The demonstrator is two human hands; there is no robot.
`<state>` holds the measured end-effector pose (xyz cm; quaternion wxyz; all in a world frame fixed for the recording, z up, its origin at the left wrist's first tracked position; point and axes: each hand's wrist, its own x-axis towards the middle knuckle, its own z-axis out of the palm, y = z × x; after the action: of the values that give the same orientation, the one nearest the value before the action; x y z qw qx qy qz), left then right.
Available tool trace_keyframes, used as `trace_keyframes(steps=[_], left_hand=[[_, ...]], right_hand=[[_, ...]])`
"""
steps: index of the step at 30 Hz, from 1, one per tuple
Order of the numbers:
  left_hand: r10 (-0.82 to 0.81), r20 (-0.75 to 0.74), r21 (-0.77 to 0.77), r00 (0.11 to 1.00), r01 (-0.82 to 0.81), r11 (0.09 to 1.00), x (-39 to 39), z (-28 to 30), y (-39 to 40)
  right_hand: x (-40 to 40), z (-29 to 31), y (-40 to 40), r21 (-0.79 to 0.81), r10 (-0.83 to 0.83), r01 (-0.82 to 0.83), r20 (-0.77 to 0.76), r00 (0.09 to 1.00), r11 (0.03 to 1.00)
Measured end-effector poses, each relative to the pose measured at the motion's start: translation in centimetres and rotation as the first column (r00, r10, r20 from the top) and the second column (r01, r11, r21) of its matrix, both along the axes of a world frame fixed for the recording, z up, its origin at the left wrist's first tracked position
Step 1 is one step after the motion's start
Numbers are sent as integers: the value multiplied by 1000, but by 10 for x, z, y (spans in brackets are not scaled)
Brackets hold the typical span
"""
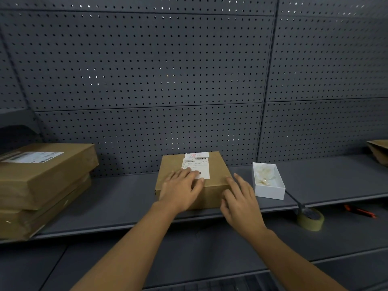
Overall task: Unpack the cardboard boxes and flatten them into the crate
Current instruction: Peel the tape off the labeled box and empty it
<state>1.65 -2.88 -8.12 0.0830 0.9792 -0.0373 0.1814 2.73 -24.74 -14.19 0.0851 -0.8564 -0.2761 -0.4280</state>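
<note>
Both hands are on the cardboard box (194, 181) that sits mid-shelf on the dark grey shelf (117, 198), its back edge close to the pegboard wall (147, 70). The left hand (181, 189) lies flat on the lid, fingers straight and spread, fingertips over the lower edge of the white shipping label (195, 168); the right hand (239, 199) rests open against the box's front right corner, fingers relaxed, nothing gripped. The box lies flat, lid closed, its long axis running from the front edge back toward the wall, turned slightly to the right. The label shows barcodes and small print, too fine to read; a second small sticker (196, 155) with a reddish mark sits at the far edge. Just beside the box on the right stands an open white tray (269, 192) holding what looks like crumpled pale packing material. To the left, well apart, two larger cardboard boxes (42, 185) are stacked, the top one carrying its own label. A tape roll (310, 219) sits lower right, with an orange-handled tool (360, 211) beyond it and a brown paper package (379, 151) at far right.
</note>
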Motion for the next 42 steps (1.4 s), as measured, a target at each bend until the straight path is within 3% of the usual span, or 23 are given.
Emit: trace_keyframes(steps=[5, 11, 25, 35, 42], left_hand=[[-5, -4, 2, 1000, 5, 1000, -1, 2, 0], [-4, 0, 8, 1000, 4, 1000, 1, -1, 1], [-6, 0, 7, 1000, 6, 1000, 5, -3, 1], [23, -236, 146, 971, 12, 989, 4, 11, -16], [-156, -42, 307, 987, 161, 938, 0, -3, -25]], right_hand=[[-6, 1, -4, 5, 65, -65, -80, 995, 998], [-5, 9, -5, -50, 14, -22, -154, 988, 999], [1, 4, -8, -73, -3, -5, -104, 995, 997], [0, 12, -6, -97, -12, 3, -88, 996, 995], [3, 15, -6, -103, 15, -24, -88, 996, 994]])
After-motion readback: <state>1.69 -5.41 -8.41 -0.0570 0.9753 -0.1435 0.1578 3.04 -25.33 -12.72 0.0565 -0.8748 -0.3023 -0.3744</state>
